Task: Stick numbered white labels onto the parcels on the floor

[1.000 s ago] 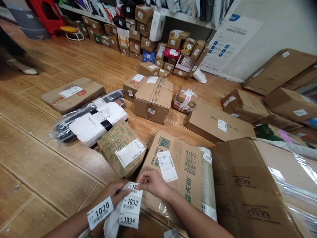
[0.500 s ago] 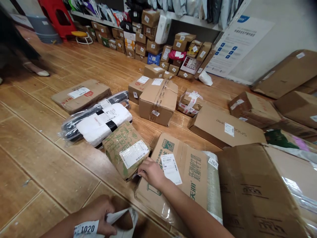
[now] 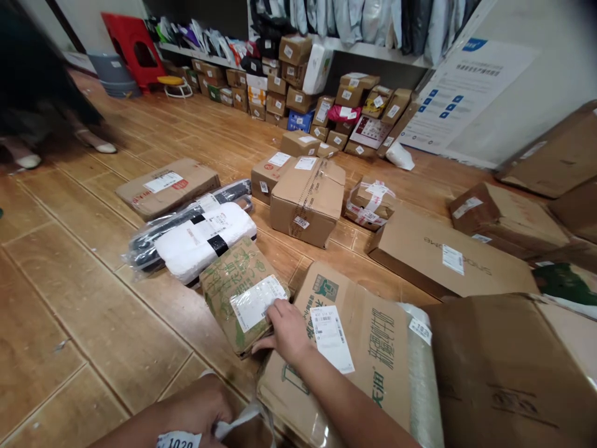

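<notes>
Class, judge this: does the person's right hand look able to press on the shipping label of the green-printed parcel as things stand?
Probably yes: the right hand already rests at the edge of the shipping label on the green-printed parcel, with nothing between them.

Matt brown cardboard parcel [image 3: 240,295] bears a glossy paper label [image 3: 256,302]; wood-look floor [image 3: 69,292].

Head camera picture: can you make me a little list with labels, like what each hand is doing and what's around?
Place: wooden floor covered with parcels
Right hand: resting on the green-printed parcel, fingers at its white label
Left hand: at the bottom edge, grip closed on a strip of white stickers
Under the right arm: big cardboard box with green print
Nearby: white bundle with black tape, taped brown box
Far back: shelf, stacked boxes beneath, red stool
Other person: feet at upper left
</notes>
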The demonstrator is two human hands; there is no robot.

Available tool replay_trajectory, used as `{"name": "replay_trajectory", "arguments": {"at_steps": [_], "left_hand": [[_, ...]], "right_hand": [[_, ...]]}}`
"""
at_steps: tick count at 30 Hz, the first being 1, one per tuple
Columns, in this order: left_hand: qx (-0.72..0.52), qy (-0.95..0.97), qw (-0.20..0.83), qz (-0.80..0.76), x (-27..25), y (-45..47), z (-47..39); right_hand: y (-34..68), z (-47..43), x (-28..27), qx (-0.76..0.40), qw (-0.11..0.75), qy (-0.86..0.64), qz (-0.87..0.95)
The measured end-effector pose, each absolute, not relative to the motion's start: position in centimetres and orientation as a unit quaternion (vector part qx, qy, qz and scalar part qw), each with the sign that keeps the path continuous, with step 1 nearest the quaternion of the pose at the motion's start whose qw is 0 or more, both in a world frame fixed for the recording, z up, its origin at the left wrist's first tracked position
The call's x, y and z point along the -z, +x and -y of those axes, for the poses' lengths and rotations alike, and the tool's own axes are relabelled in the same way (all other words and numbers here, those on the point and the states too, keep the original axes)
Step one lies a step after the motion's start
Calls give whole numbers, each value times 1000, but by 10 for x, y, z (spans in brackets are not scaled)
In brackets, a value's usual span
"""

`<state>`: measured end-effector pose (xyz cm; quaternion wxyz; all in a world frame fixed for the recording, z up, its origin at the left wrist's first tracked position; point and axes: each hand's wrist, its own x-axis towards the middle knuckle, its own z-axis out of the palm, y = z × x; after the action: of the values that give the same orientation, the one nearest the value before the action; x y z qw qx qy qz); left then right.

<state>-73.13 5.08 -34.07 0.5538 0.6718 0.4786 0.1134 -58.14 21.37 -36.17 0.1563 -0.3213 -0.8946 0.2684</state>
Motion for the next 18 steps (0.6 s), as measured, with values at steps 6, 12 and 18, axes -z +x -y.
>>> {"name": "replay_trajectory", "arguments": {"at_steps": [6, 12, 18], "left_hand": [[-93, 831, 403, -371, 276, -727, -90], [-149, 867, 274, -388, 171, -734, -105], [-128, 692, 293, -648, 65, -728, -81]], "right_hand": [[-550, -208, 305, -497, 183, -319, 786], [-525, -173, 187, -850, 1, -234, 473], [-548, -126, 85, -826, 175, -439, 308]]}}
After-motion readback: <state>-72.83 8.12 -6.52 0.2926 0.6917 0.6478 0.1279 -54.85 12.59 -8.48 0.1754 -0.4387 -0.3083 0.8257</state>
